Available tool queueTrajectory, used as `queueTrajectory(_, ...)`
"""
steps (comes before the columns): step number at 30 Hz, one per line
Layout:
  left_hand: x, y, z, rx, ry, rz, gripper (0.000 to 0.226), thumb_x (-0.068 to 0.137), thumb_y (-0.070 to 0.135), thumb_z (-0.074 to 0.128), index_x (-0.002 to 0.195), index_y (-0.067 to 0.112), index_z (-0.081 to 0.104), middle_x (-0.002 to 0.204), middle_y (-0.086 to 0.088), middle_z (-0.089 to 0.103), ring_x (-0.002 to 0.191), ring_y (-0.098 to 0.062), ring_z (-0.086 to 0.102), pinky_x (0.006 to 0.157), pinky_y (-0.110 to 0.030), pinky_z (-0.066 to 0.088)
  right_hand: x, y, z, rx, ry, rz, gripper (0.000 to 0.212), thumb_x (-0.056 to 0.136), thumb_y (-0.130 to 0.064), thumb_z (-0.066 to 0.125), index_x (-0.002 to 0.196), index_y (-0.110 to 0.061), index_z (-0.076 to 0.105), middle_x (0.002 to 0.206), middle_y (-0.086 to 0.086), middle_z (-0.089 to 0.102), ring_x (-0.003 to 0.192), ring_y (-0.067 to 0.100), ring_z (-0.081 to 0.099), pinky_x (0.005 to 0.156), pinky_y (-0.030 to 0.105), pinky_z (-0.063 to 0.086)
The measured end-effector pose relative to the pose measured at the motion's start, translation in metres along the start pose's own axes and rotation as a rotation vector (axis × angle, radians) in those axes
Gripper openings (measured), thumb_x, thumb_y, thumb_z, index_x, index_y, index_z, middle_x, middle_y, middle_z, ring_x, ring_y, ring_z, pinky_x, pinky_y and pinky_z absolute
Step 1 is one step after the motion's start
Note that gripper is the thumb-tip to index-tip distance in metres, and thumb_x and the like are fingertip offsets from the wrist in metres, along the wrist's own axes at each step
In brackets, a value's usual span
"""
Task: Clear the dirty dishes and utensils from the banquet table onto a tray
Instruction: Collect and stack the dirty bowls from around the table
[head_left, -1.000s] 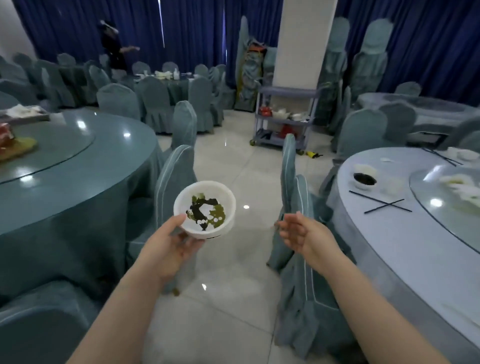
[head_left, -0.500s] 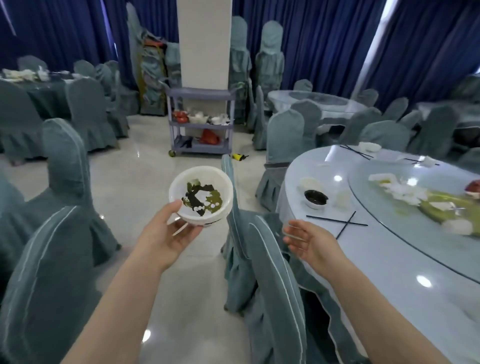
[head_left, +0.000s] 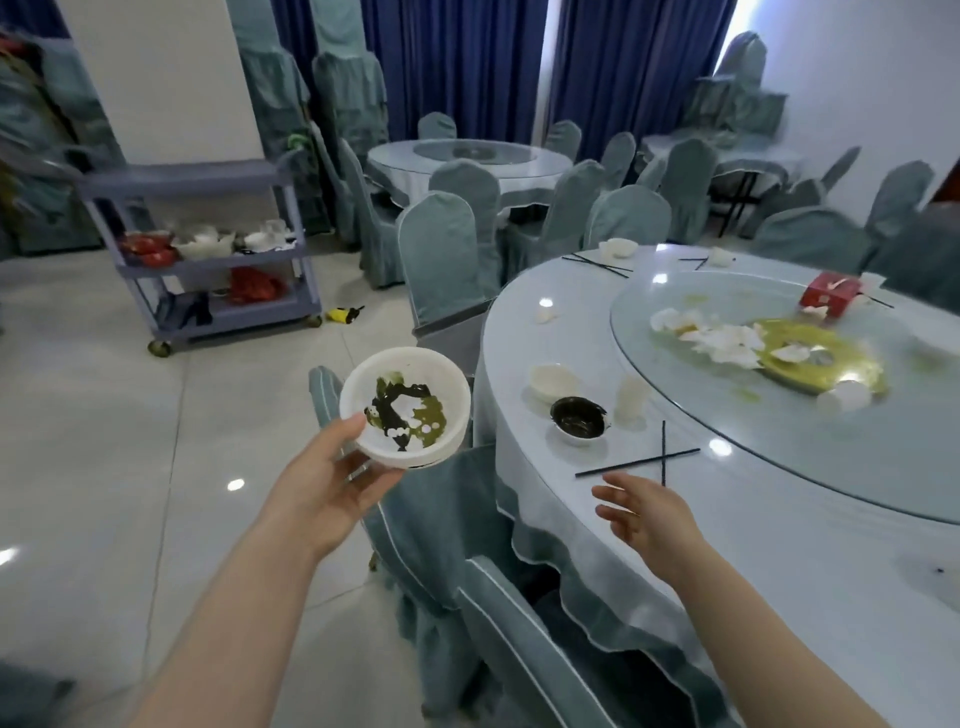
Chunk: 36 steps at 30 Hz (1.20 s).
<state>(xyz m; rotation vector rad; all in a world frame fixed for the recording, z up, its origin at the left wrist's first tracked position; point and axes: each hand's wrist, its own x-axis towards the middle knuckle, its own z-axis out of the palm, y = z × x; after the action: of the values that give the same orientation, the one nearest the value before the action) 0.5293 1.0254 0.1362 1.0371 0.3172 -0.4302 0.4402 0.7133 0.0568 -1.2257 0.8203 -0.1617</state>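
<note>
White bowl (head_left: 405, 408) on left fingers (head_left: 363, 470)

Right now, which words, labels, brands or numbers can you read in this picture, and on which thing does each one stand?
None can be read.
Red box on the glass turntable: it has pale markings, too blurred to read.
Dirty bowl in the left hand: only food stains, no print.

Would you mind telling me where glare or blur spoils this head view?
Head view: ceiling lights glint off the table and glass turntable; the far right chairs are smeared; wide-angle bending curves the edges; the bowl in the left hand is sharp, as is the empty right hand.
</note>
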Motion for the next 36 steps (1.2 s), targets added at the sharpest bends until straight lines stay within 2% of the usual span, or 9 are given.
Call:
queueTrajectory(3, 0.062, 0.015, 0.016, 0.038, 0.005, -0.029, 0.041, 0.072, 0.023, 0.073, 0.110, 0.015, 0.061, 0.111, -0.017, 0.062, 0.100, -0.030, 0.064, 0.059, -0.034, 0.059, 0.070, 0.001, 0.016, 0.021, 0.062, 0.061, 0.022, 0.088, -0.024, 0.066, 0.100, -0.006, 0.067, 0.094, 0.013, 0.073, 0.062, 0.019, 0.058, 0.052, 0.025, 0.039)
queueTrajectory(6, 0.117, 0.031, 0.032, 0.062, -0.004, -0.067, 0.024, 0.085, 0.020, 0.067, 0.108, 0.014, 0.062, 0.109, -0.018, 0.062, 0.098, -0.030, 0.064, 0.063, -0.036, 0.061, 0.133, 0.003, 0.033, 0.023, 0.116, 0.166, 0.024, 0.092, -0.026, 0.061, 0.101, -0.004, 0.062, 0.093, 0.014, 0.072, 0.057, 0.016, 0.052, 0.046, 0.021, 0.038)
queueTrajectory(9, 0.160, 0.046, 0.045, 0.093, -0.019, -0.095, 0.025, 0.083, 0.019, 0.066, 0.108, 0.015, 0.063, 0.108, -0.017, 0.063, 0.095, -0.029, 0.065, 0.060, -0.035, 0.061, 0.182, 0.002, 0.048, 0.037, 0.170, 0.266, 0.030, 0.096, -0.033, 0.055, 0.097, -0.003, 0.058, 0.091, 0.014, 0.070, 0.051, 0.014, 0.050, 0.037, 0.018, 0.036)
queueTrajectory(12, 0.192, 0.059, 0.049, 0.081, -0.022, -0.127, 0.027, 0.082, 0.018, 0.068, 0.108, 0.015, 0.063, 0.111, -0.018, 0.062, 0.096, -0.031, 0.065, 0.058, -0.033, 0.059, 0.215, 0.003, 0.058, 0.063, 0.246, 0.346, 0.032, 0.097, -0.036, 0.052, 0.090, -0.005, 0.056, 0.087, 0.014, 0.070, 0.041, 0.012, 0.050, 0.032, 0.016, 0.032)
queueTrajectory(15, 0.222, 0.071, 0.050, 0.071, -0.015, -0.151, 0.025, 0.083, 0.017, 0.069, 0.107, 0.015, 0.062, 0.112, -0.020, 0.061, 0.098, -0.033, 0.065, 0.058, -0.035, 0.059, 0.234, 0.003, 0.066, 0.068, 0.303, 0.375, 0.028, 0.100, -0.028, 0.047, 0.084, -0.006, 0.055, 0.078, 0.011, 0.066, 0.033, 0.009, 0.046, 0.029, 0.012, 0.026)
queueTrajectory(18, 0.248, 0.082, 0.048, 0.080, -0.028, -0.189, 0.025, 0.083, 0.017, 0.069, 0.107, 0.015, 0.062, 0.112, -0.020, 0.062, 0.098, -0.033, 0.065, 0.058, -0.035, 0.059, 0.233, -0.002, 0.081, 0.025, 0.359, 0.382, 0.023, 0.098, -0.021, 0.048, 0.081, -0.008, 0.054, 0.071, 0.007, 0.062, 0.041, 0.011, 0.043, 0.029, 0.012, 0.025)
queueTrajectory(27, 0.316, 0.132, 0.025, 0.105, -0.189, -0.302, 0.016, 0.088, 0.015, 0.066, 0.102, 0.013, 0.060, 0.105, -0.019, 0.060, 0.098, -0.031, 0.061, 0.061, -0.039, 0.061, 0.169, -0.061, 0.203, -0.008, 0.311, 0.048, 0.023, 0.094, -0.022, 0.052, 0.075, -0.010, 0.056, 0.055, 0.003, 0.053, 0.047, 0.014, 0.043, 0.042, 0.023, 0.032)
queueTrajectory(34, 0.360, 0.187, -0.022, 0.176, -0.280, -0.269, 0.021, 0.084, 0.016, 0.070, 0.104, 0.014, 0.064, 0.102, -0.016, 0.064, 0.094, -0.029, 0.065, 0.057, -0.035, 0.059, 0.123, -0.096, 0.329, -0.016, 0.222, -0.187, 0.027, 0.097, -0.025, 0.051, 0.073, -0.012, 0.050, 0.054, 0.001, 0.055, 0.046, 0.013, 0.048, 0.048, 0.024, 0.036)
queueTrajectory(36, 0.368, 0.197, -0.029, 0.189, -0.286, -0.263, 0.019, 0.083, 0.016, 0.070, 0.102, 0.016, 0.066, 0.101, -0.015, 0.064, 0.093, -0.029, 0.065, 0.062, -0.038, 0.059, 0.120, -0.104, 0.360, -0.051, 0.191, -0.217, 0.030, 0.097, -0.025, 0.052, 0.069, -0.013, 0.050, 0.052, 0.000, 0.054, 0.044, 0.011, 0.047, 0.049, 0.024, 0.036)
